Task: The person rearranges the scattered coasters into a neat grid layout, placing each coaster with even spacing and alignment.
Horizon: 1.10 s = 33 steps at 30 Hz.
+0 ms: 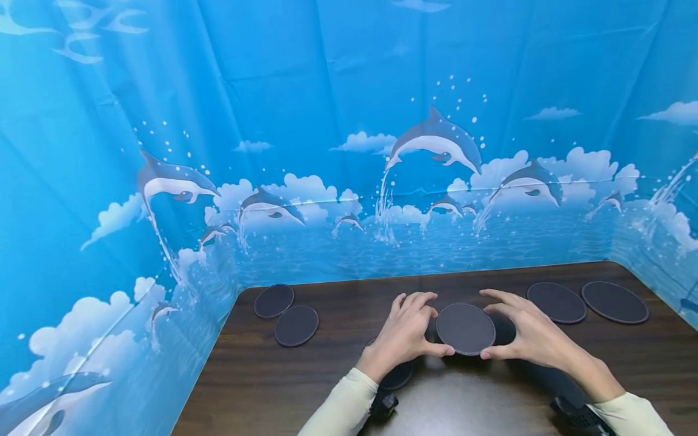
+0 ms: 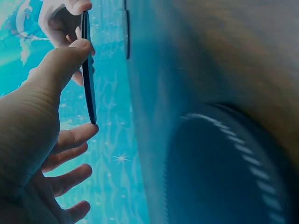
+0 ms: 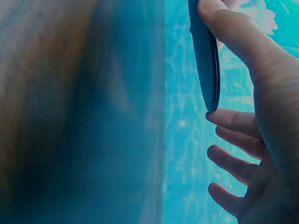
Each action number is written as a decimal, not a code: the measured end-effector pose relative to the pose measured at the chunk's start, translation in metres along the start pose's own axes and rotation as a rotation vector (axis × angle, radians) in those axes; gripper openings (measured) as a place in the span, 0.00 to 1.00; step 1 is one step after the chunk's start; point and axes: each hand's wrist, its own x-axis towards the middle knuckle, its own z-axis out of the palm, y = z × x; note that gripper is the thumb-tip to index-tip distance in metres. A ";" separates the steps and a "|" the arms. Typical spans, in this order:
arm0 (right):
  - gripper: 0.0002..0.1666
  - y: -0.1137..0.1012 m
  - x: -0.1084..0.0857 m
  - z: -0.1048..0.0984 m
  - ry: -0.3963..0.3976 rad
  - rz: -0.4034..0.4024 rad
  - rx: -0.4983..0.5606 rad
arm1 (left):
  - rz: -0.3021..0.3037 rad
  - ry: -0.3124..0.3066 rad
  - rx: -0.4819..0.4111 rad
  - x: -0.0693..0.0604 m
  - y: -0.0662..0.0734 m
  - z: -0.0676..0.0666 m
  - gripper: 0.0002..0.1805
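Observation:
A dark round coaster (image 1: 466, 329) with a stitched rim is held up between both hands above the table. My left hand (image 1: 406, 327) pinches its left edge with thumb and index finger, the other fingers spread apart. On the right edge, my right hand (image 1: 531, 330) grips it the same way. Edge-on, the coaster (image 2: 88, 70) looks thin in the left wrist view. In the right wrist view its edge (image 3: 205, 60) seems layered; whether it is one coaster or a stack I cannot tell. Another coaster (image 1: 397, 376) lies on the table, partly hidden under my left wrist.
Two coasters lie at the table's back left, one farther back (image 1: 274, 301) and one nearer (image 1: 296, 326). Two more, an inner one (image 1: 556, 302) and an outer one (image 1: 615, 302), are at the back right. A dolphin-print curtain (image 1: 327, 151) hangs behind the dark wooden table (image 1: 240, 375).

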 end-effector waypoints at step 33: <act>0.52 -0.038 0.000 0.052 -0.170 0.025 -0.108 | -0.062 -0.193 -0.028 -0.044 -0.022 0.008 0.32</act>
